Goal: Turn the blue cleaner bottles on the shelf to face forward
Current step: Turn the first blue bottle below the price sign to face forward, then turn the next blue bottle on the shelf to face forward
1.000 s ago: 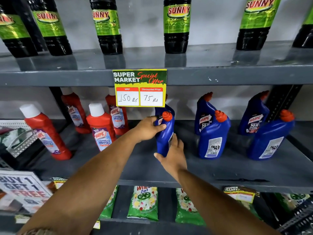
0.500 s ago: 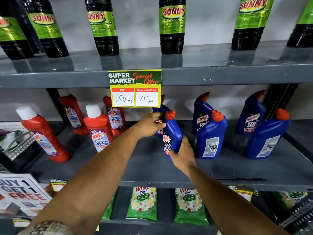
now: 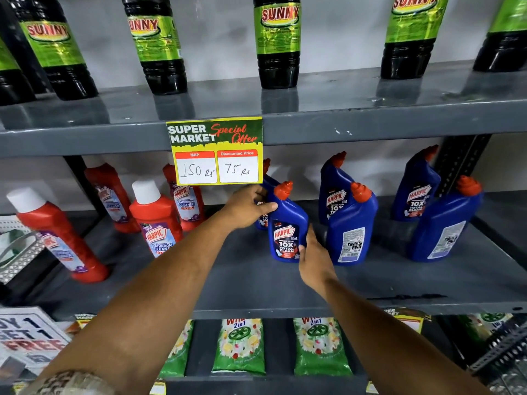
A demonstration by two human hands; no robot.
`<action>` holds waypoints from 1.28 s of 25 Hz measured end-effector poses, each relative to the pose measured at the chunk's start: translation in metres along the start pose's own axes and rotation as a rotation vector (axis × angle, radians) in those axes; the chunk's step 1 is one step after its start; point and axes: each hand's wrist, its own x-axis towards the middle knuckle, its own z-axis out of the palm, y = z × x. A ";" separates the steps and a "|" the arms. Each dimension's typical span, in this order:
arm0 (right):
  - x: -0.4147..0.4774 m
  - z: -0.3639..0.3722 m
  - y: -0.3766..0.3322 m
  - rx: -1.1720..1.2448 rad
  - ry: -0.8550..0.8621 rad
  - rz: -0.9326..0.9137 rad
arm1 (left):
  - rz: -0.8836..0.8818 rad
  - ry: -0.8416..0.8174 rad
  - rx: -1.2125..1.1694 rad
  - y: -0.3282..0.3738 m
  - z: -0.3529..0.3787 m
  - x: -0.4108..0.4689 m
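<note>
We have both hands on one blue bottle (image 3: 288,223) standing on the grey middle shelf (image 3: 256,283), just right of centre and near its front edge. Our left hand (image 3: 246,205) wraps the bottle's upper left shoulder, thumb laid across the blue plastic below the orange cap (image 3: 283,190). Our right hand (image 3: 315,259) grips the lower right side, a fingertip resting on the front label. That label now faces us, reading Harpic 10X Total Clean.

Just beside it to the right stands a second blue bottle (image 3: 352,226) with its back label toward us, and farther right a third one (image 3: 445,223) leans the same way, back label out. Behind them, at the far side of the shelf, two more blue bottles (image 3: 332,189) show their front labels, and another is partly hidden behind our left hand.

To the left on the same shelf stand the red bathroom cleaner bottles (image 3: 155,218). A yellow price tag (image 3: 216,151) hangs from the upper shelf edge directly above our left hand, and dark Sunny bottles (image 3: 278,41) line that upper shelf.
</note>
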 end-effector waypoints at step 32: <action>-0.008 -0.065 0.030 0.020 0.450 0.262 | 0.117 -0.184 0.163 0.135 0.109 0.024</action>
